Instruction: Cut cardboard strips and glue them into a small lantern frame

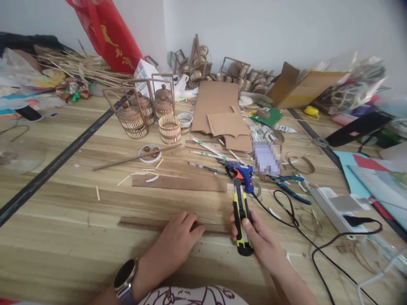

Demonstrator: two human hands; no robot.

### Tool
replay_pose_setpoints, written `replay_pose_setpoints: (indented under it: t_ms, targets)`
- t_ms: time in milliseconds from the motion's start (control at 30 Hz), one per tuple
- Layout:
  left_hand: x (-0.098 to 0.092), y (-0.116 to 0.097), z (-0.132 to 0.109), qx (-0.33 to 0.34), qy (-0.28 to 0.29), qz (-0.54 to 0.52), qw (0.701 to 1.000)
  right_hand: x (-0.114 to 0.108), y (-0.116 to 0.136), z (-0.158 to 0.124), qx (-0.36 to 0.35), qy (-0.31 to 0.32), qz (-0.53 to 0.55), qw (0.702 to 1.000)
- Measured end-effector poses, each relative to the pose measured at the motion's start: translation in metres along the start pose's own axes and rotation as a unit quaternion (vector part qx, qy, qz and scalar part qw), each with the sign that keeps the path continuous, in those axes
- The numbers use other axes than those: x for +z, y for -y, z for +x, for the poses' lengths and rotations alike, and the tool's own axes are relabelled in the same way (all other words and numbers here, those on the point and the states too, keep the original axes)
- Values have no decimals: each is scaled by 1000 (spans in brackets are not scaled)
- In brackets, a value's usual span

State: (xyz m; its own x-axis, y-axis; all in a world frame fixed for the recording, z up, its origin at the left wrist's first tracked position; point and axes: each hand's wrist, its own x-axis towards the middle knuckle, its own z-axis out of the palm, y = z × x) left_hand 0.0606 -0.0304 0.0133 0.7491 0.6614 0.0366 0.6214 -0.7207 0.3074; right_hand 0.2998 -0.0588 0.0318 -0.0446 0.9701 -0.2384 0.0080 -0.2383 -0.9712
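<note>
My right hand [254, 233] is wrapped round a yellow-and-black utility knife [242, 220], its front end pointing away from me. My left hand [181, 237], with a watch on the wrist, rests with curled fingers on a narrow brown cardboard strip [143, 223] and holds it down on the table. Part of that strip is hidden under the left fingers. Just beyond the knife lies a blue glue gun [243, 173]. A wider brown cardboard strip [181, 183] lies farther from me, beyond the left hand.
Small lidded baskets [132, 120] and an open round basket [169, 129] stand at the back left. Flat cardboard [214, 106] lies mid-back. Blue-handled pliers [294, 195], a white power strip [337, 209] and a looping black cord [313, 243] lie on the right.
</note>
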Motion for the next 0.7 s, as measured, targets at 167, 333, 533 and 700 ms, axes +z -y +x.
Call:
replay_pose_setpoints:
  t_ms: [167, 333, 533, 700]
  targets:
    - [-4, -1, 0, -8, 14, -1, 1000, -2, -3, -1, -19, 1, -19, 1000]
    - [-5, -3, 1, -12, 37, 1, 999, -2, -2, -3, -34, -11, -31, 999]
    - [-4, -3, 1, -12, 27, -6, 1000, -2, -4, -3, -24, -14, -18, 999]
    - [-6, -3, 1, -16, 47, 2, 999, -8, -8, -4, -10, -7, -26, 1000]
